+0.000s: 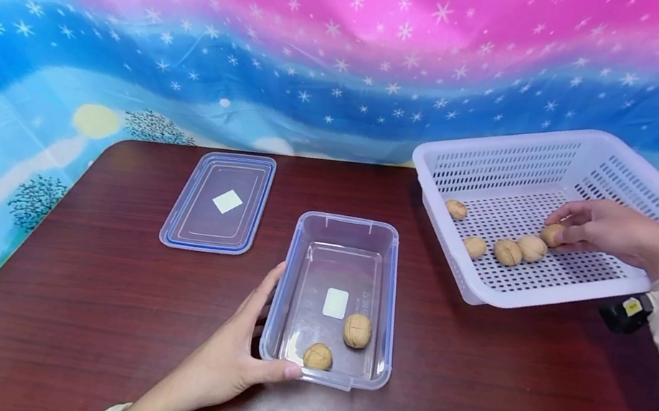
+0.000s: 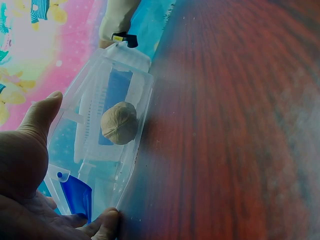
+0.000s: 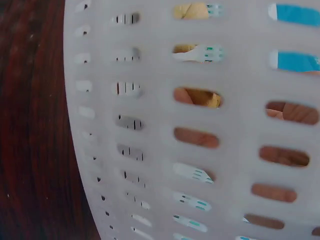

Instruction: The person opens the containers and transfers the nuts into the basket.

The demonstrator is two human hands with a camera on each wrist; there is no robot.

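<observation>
My left hand [image 1: 225,362] grips the near left corner of a clear plastic container [image 1: 320,262], thumb along the front rim and fingers against the left side. Inside it lie two walnuts, one walnut [image 1: 357,331] to the right and another walnut [image 1: 318,356] by the near wall. My right hand [image 1: 615,235] reaches into a white slotted basket [image 1: 474,281] and pinches a walnut [image 1: 552,235] between thumb and fingers. Several other walnuts rest on the basket floor, among them a walnut [image 1: 508,252] close by. The right wrist view sees this hand [image 3: 285,156] only through the basket's slots.
The container's blue-edged lid [image 1: 217,201] lies flat on the dark wooden table [image 1: 94,282], at the back left. A snowflake-patterned cloth [image 1: 329,53] hangs behind the table. The basket's near wall stands between the right wrist camera and the hand.
</observation>
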